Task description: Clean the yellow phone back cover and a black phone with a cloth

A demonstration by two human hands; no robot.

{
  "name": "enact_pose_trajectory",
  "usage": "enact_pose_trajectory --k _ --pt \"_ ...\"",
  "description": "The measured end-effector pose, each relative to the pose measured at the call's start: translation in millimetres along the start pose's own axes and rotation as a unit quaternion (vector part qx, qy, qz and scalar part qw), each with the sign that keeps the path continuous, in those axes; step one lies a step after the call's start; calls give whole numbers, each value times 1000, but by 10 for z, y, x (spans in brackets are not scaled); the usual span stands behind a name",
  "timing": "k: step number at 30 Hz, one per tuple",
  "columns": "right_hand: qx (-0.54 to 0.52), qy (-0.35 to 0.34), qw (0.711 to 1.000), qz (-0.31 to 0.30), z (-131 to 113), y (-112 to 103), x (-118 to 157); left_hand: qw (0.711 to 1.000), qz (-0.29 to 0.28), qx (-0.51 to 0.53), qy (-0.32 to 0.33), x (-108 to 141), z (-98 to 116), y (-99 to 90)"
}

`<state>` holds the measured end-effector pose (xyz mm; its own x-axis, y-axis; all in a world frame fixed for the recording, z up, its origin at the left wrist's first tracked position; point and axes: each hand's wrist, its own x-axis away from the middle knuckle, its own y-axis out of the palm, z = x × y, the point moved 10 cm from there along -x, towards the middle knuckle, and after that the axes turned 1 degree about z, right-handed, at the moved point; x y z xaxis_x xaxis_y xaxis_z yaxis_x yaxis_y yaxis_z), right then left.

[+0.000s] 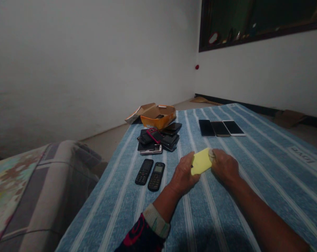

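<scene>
My left hand (184, 174) is wrapped round the left end of a yellow phone (201, 161), its flat yellow face turned up. At the phone's right end, my right hand (224, 166) is closed on a pale, crumpled cloth (211, 154) that touches the phone's corner. To the left of my hands, two black keypad phones (144, 172) (156, 176) lie side by side on the blue striped cloth. Behind them is a loose pile of several phones (158, 139). Three flat phones (221, 128) lie in a row at the back right.
An open orange box (158, 120) with a phone inside stands behind the pile, its lid tilted left. A fabric-covered piece of furniture (50, 189) is at the left. Walls rise behind the striped cloth (253, 175).
</scene>
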<state>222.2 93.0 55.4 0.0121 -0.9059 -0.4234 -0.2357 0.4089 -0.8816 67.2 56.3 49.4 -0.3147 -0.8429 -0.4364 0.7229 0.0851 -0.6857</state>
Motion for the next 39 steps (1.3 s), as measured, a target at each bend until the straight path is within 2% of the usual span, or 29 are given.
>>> enact_pose_trajectory --k 4,8,12,15,17,22,25,27,31,34,39 --pt "-41 -47 997 39 -60 -1 9 1000 -8 3 -20 -5 -30 6" --pt "-106 -123 985 64 -301 -46 90 999 -14 5 -48 -6 -72 13" --pt "-161 -220 962 36 -713 -62 248 998 -10 21 -62 -10 -105 -6" --pt "-192 -254 948 20 -880 -51 300 997 -9 37 -68 -22 -132 -8" --pt "-188 -241 952 13 -846 -7 251 997 -5 37 -71 -33 -148 -12" --pt "-180 -160 971 10 -516 111 28 996 -13 33 -76 -48 -158 -5" --pt "-176 -129 976 14 -427 128 -8 997 -17 28 -75 -50 -150 -5" --pt "-172 -143 974 13 -503 114 36 997 -14 23 -73 -53 -148 -11" --pt "-193 -213 958 -5 -780 81 166 997 -7 22 -69 -67 -148 -24" --pt "-192 -219 957 -11 -804 84 141 997 -14 18 -76 -73 -160 -21" --pt "-128 -105 986 -4 -438 117 -49 995 -24 -2 -92 -71 -163 -37"
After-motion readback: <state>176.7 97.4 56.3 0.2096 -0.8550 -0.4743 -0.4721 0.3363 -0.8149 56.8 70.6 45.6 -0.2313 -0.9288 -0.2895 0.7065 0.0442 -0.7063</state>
